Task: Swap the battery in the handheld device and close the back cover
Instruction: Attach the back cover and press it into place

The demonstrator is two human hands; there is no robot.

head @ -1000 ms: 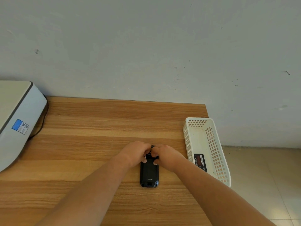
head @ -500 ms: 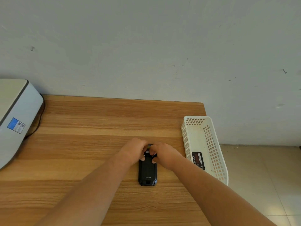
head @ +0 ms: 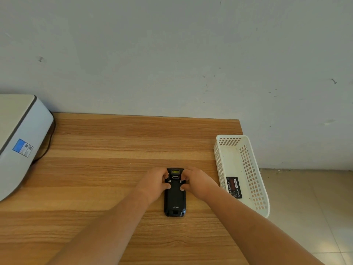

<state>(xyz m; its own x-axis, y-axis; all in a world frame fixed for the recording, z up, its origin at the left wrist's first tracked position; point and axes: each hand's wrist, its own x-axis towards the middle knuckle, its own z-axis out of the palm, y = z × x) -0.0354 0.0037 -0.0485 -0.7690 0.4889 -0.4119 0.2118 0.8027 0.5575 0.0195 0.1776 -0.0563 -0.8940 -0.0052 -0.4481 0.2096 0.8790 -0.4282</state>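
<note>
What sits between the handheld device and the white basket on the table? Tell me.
In the head view, the right hand and its forearm lie between the handheld device and the white basket; under them is only bare wooden table. The hand's fingers touch the device.

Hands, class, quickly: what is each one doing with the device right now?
Left hand: fingers curled on the left edge of the handheld device, pressing it, not lifting.
Right hand: the same on the right edge.
</note>
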